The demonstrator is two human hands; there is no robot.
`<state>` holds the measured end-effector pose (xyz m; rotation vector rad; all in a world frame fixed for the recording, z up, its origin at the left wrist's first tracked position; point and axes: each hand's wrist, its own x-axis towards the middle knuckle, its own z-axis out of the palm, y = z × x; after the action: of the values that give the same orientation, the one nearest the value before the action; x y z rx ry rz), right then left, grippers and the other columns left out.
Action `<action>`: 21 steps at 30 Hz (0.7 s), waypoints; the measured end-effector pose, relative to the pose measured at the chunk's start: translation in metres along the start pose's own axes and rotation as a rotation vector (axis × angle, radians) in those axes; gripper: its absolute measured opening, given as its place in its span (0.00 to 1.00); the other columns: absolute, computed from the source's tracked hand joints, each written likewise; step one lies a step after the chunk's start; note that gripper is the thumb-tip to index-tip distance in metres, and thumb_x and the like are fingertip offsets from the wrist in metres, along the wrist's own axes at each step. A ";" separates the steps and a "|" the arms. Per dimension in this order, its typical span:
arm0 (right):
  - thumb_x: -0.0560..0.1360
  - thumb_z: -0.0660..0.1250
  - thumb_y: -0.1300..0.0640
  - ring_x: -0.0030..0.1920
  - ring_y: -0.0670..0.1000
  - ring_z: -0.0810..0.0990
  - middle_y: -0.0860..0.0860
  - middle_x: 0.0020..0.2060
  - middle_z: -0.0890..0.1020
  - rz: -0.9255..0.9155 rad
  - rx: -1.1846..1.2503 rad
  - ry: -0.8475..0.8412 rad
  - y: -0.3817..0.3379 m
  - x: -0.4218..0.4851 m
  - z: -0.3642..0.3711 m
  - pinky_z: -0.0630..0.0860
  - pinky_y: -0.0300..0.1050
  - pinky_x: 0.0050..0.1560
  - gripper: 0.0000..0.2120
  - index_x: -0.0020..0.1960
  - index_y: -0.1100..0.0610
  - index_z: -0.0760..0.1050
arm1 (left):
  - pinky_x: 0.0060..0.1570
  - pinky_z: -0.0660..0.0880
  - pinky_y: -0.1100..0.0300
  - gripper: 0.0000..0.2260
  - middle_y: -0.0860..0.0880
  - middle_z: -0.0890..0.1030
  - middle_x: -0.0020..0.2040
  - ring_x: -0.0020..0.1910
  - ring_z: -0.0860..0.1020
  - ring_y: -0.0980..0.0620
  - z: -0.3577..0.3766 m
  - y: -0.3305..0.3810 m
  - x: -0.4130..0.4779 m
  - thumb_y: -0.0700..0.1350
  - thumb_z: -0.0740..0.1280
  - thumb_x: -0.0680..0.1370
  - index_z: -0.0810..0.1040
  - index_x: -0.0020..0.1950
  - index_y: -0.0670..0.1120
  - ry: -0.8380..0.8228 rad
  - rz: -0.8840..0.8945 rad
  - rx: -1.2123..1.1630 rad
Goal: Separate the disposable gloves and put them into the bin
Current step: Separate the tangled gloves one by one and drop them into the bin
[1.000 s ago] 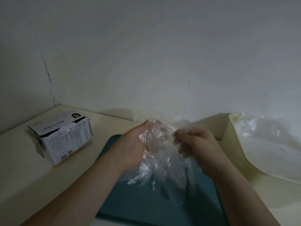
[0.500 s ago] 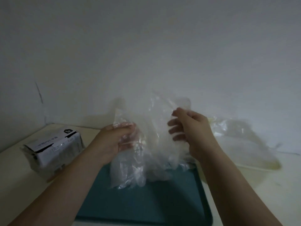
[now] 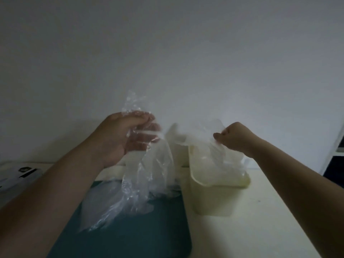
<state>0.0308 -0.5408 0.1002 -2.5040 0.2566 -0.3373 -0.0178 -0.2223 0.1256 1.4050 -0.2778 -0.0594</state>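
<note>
Plain white wall [image 3: 167, 53] is filling the background behind a cream table [image 3: 270, 211], where a pale yellow bin [image 3: 214, 202] is standing. Left of the bin, above a dark green tray [image 3: 130, 229], the left hand [image 3: 119, 138] is gripping a bunch of clear gloves [image 3: 147, 174] near its top. Its fingers are curling round the film, and the rest is hanging down over the tray. Right over the bin's mouth, the right hand [image 3: 234, 136] is pinching one glove [image 3: 201, 135] between thumb and curled fingers. The gloves are looking feather-light, limp and clingy, so pinching a single cuff edge is probably working best for peeling one free. Inside the bin, crumpled clear film [image 3: 219, 170] is showing, likely gloves dropped in; how many, I cannot tell. Far left of the bin, a box [image 3: 16, 175] is lying at the frame edge.
</note>
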 end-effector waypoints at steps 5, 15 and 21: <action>0.77 0.70 0.54 0.23 0.49 0.74 0.50 0.23 0.80 0.016 -0.172 -0.068 0.004 0.010 0.007 0.72 0.38 0.30 0.17 0.32 0.61 0.81 | 0.27 0.80 0.63 0.06 0.42 0.88 0.52 0.37 0.86 0.48 0.048 0.026 0.017 0.42 0.67 0.78 0.84 0.49 0.44 -0.195 0.017 -0.212; 0.73 0.74 0.42 0.50 0.55 0.80 0.49 0.46 0.82 -0.132 -0.100 0.083 0.033 0.005 -0.025 0.77 0.48 0.52 0.13 0.47 0.50 0.79 | 0.25 0.75 0.63 0.04 0.46 0.82 0.33 0.24 0.79 0.52 0.117 -0.064 0.111 0.38 0.73 0.79 0.82 0.46 0.45 0.001 -0.201 0.173; 0.82 0.62 0.59 0.66 0.50 0.78 0.48 0.67 0.79 -0.295 -0.006 0.244 0.037 -0.007 -0.037 0.73 0.49 0.70 0.17 0.69 0.51 0.78 | 0.31 0.80 0.53 0.06 0.40 0.82 0.37 0.29 0.82 0.45 0.137 -0.107 0.125 0.31 0.76 0.73 0.81 0.47 0.36 0.043 -0.224 0.454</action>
<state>0.0096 -0.5887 0.1073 -2.5059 -0.0187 -0.7640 0.0851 -0.3980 0.0595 1.8827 -0.0978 -0.1571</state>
